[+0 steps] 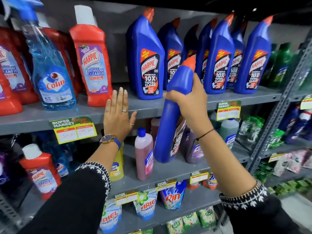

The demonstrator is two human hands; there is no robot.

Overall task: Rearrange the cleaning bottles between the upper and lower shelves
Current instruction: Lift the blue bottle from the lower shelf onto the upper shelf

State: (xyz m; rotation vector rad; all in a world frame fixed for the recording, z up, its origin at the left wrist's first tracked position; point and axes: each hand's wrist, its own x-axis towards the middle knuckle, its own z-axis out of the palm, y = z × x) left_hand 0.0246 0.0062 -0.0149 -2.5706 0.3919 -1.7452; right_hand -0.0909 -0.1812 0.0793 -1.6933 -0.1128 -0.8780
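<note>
My right hand (189, 105) grips a blue Harpic bottle (170, 119) with an orange cap around its neck, tilted, in front of the edge of the upper shelf (50, 115); its base hangs over the lower shelf (168, 168). My left hand (118, 115) is flat and empty, fingers spread, in front of the upper shelf's edge. Several more blue Harpic bottles (146, 61) stand upright on the upper shelf. Left of them stand a red Harpic bathroom cleaner (92, 61) and a blue Colin spray bottle (50, 70).
The lower shelf holds a pink bottle (143, 157), a yellow bottle (116, 168), a purple bottle (192, 149) and a red Harpic bottle (42, 173). Detergent pouches (146, 205) sit below. Green bottles (278, 65) stand at the far right. Yellow price tags (74, 130) hang on the shelf edges.
</note>
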